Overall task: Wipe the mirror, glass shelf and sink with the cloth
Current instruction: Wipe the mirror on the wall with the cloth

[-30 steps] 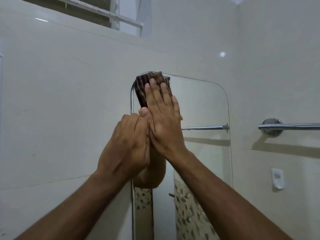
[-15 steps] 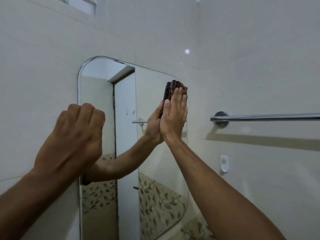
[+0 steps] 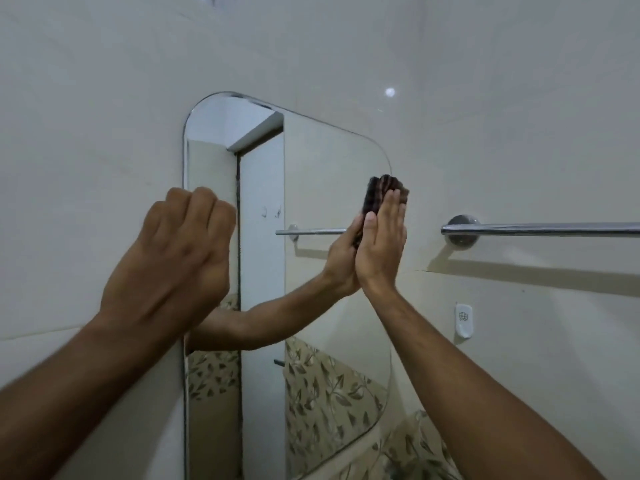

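A frameless mirror (image 3: 325, 161) with rounded corners hangs on the pale tiled wall. My right hand (image 3: 382, 244) lies flat with straight fingers and presses a dark brown striped cloth (image 3: 391, 184) against the mirror's right edge, about halfway up. The cloth sticks out above my fingertips. My left hand (image 3: 176, 258) is raised at the mirror's left edge with its fingers curled into a loose fist, holding nothing; whether it touches the wall I cannot tell. The glass shelf and the sink are out of view.
A chrome towel rail (image 3: 540, 228) runs along the wall right of the mirror. Below it sits a small white wall hook (image 3: 463, 320). Leaf-patterned tiles (image 3: 412, 445) show at the lower right and in the mirror's reflection.
My right hand has slid the cloth from the mirror's upper left across to its right edge. My left hand has come away from the right one and stays at the left edge.
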The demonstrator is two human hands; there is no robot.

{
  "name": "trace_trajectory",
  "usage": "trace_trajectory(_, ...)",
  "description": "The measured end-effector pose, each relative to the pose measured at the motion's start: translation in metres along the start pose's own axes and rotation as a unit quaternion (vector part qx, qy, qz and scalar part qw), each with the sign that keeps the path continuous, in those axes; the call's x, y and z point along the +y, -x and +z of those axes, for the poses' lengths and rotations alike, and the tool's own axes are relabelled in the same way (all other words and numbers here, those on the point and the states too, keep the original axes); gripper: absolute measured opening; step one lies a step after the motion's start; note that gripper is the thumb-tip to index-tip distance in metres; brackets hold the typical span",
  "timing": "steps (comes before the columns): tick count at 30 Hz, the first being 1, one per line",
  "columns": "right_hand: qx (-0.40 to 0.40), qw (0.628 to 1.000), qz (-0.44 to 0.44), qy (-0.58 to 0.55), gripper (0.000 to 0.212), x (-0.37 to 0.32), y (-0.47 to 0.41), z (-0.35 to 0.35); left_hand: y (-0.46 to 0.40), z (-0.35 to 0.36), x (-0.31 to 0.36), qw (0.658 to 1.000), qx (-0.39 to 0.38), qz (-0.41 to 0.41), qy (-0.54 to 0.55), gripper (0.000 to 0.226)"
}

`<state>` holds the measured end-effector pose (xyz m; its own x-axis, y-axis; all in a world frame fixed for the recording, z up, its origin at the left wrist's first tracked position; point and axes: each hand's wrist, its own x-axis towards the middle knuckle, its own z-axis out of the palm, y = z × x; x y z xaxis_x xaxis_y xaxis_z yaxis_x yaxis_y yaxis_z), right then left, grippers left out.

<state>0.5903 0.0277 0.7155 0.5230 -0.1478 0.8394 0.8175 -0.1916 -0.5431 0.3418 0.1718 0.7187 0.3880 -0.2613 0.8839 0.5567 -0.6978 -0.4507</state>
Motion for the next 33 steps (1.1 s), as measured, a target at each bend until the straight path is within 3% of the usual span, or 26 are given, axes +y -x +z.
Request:
trace_trajectory(3, -0.003, 0.999, -0.036, 0.003, 0.057, -0.023, 0.032, 0.008, -0.001, -0.007, 0.003, 1.000, -0.012, -0.013, 0.011, 0.010)
trace_trajectory(6, -0.044, 0.988, -0.146, 0.005, 0.060, -0.054, 0.081, 0.019, -0.001, -0.008, 0.004, 0.999, 0.002, -0.015, 0.036, 0.008)
trace_trajectory(9, -0.080, 0.957, -0.278, 0.003, 0.058, -0.078, 0.122, 0.028, -0.002, -0.011, 0.004, 0.989, 0.046, -0.047, 0.132, 0.015)
trace_trajectory(12, -0.091, 0.934, -0.345, 0.014, 0.056, -0.081, 0.129, 0.027, -0.002, -0.014, 0.002, 0.974, 0.074, -0.070, 0.201, 0.017)
trace_trajectory(14, -0.075, 0.941, -0.328, 0.042, 0.057, -0.074, 0.117, 0.022, -0.002, -0.014, 0.003, 0.971, 0.083, -0.071, 0.212, 0.014)
trace_trajectory(17, -0.026, 0.980, -0.196, 0.037, 0.060, -0.067, 0.096, 0.019, -0.003, -0.014, 0.004, 0.970, 0.088, -0.075, 0.214, 0.013)
trace_trajectory(19, 0.007, 0.987, -0.158, 0.038, 0.060, -0.070, 0.096, 0.023, -0.004, -0.012, 0.005, 0.971, 0.089, -0.078, 0.209, 0.014)
trace_trajectory(22, -0.008, 0.980, -0.199, 0.029, 0.062, -0.078, 0.117, 0.028, -0.005, -0.013, 0.007, 0.967, 0.099, -0.086, 0.218, 0.016)
trace_trajectory(26, -0.088, 0.927, -0.363, 0.012, 0.060, -0.074, 0.165, 0.026, -0.006, -0.013, 0.007, 0.960, 0.114, -0.091, 0.238, 0.016)
trace_trajectory(28, -0.098, 0.911, -0.399, 0.019, 0.058, -0.066, 0.171, 0.023, -0.005, -0.012, 0.006, 0.964, 0.107, -0.080, 0.230, 0.017)
trace_trajectory(30, -0.097, 0.916, -0.389, 0.028, 0.057, -0.056, 0.164, 0.021, -0.004, -0.012, 0.004, 0.972, 0.095, -0.064, 0.206, 0.018)
trace_trajectory(33, -0.074, 0.953, -0.292, 0.027, 0.059, -0.033, 0.147, 0.020, -0.004, -0.012, 0.005, 0.988, 0.070, -0.037, 0.133, 0.018)
